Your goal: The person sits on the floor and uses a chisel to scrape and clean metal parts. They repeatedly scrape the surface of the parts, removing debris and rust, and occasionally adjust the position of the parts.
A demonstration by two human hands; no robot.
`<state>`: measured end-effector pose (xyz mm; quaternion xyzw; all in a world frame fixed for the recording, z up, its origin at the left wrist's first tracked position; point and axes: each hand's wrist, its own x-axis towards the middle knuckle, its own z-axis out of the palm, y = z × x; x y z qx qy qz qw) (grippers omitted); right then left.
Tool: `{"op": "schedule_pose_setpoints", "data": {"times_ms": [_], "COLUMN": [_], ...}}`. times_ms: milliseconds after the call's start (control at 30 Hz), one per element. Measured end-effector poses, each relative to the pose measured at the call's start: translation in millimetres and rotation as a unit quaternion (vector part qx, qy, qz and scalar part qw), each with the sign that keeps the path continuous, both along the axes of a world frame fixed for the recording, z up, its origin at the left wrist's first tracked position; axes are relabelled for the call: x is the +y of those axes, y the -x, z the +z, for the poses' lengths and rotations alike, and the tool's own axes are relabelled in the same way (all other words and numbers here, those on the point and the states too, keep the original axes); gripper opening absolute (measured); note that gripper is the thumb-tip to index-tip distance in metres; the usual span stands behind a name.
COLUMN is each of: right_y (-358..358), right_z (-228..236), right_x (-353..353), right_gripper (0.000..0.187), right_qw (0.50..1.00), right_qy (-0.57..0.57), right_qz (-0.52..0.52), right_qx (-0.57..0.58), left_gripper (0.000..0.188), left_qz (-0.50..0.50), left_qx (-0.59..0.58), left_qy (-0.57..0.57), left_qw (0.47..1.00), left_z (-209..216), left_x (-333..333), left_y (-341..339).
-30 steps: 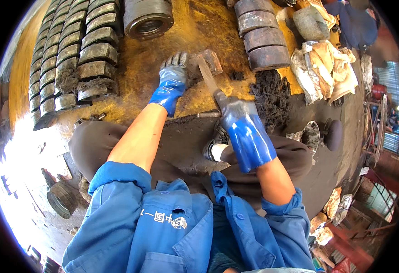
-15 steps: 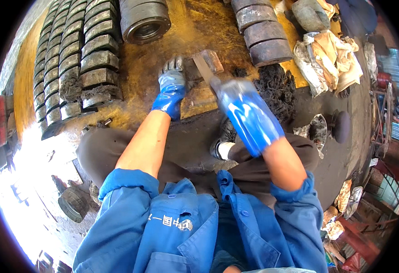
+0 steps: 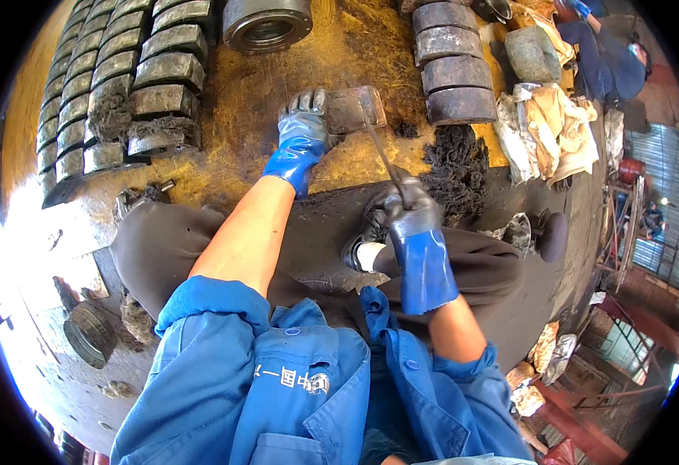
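Note:
My left hand [image 3: 302,128], in a blue and grey rubber glove, grips the left end of a dark, worn metal block [image 3: 352,110] lying on the yellow-brown work surface. Its fingers curl at the block's edge, and part of the grip is hidden. My right hand [image 3: 413,208], gloved alike, is closed around the near end of a long, narrow, flat metal tool [image 3: 385,155]. The tool slants up and left, its far end at the block's right part. Whether it is a file or a scraper I cannot tell.
Rows of ribbed curved metal pieces [image 3: 170,70] stand at the left. A round flanged metal cylinder [image 3: 267,29] sits at the back, with stacked curved blocks [image 3: 457,70] right of it. Dark fibrous scrap [image 3: 457,172] and crumpled cloths [image 3: 552,128] lie right. Another person [image 3: 606,66] is at the far right.
My right hand has drawn back toward me with the tool, which now points more steeply away. The left hand stays at the block. The view has shifted slightly.

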<state>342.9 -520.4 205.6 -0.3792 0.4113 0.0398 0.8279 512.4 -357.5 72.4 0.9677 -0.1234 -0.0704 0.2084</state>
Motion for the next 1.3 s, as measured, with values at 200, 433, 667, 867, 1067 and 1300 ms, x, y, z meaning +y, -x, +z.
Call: {"op": "schedule_pose_setpoints", "data": {"times_ms": [200,433,667,867,1067,1300], "right_y": [3.1,-33.2,-38.3,-17.7,-30.6,-27.9], "right_z": [36.6,61.3,31.5,47.7,4.5,40.2], "right_x": [37.0,44.8,14.3,21.9,-0.3,-15.3], "right_gripper": [0.032,0.029,0.025,0.027,0.027,0.023], "right_qw": [0.974,0.967,0.954,0.941,0.915,0.912], "right_qy": [0.194,0.212,0.28,0.326,0.394,0.381], "right_qz": [0.013,-0.001,0.047,0.01,0.054,0.062], "right_qx": [0.118,0.144,0.094,0.087,0.063,-0.143], "left_gripper": [0.1,0.072,0.076,0.091,0.086,0.08], "left_qz": [0.01,0.015,-0.011,0.0,-0.005,-0.013], "left_qx": [-0.017,-0.007,0.059,0.017,-0.016,0.005], "left_qy": [0.015,-0.047,-0.05,-0.068,-0.054,-0.037], "left_qw": [1.0,0.999,0.997,0.998,0.998,0.999], "left_z": [14.0,6.7,39.2,4.4,26.2,12.8], "left_x": [-6.6,-14.1,-23.1,-22.4,-28.5,-23.3], "left_y": [1.9,-5.5,-7.5,-11.5,-6.7,-3.5]}}
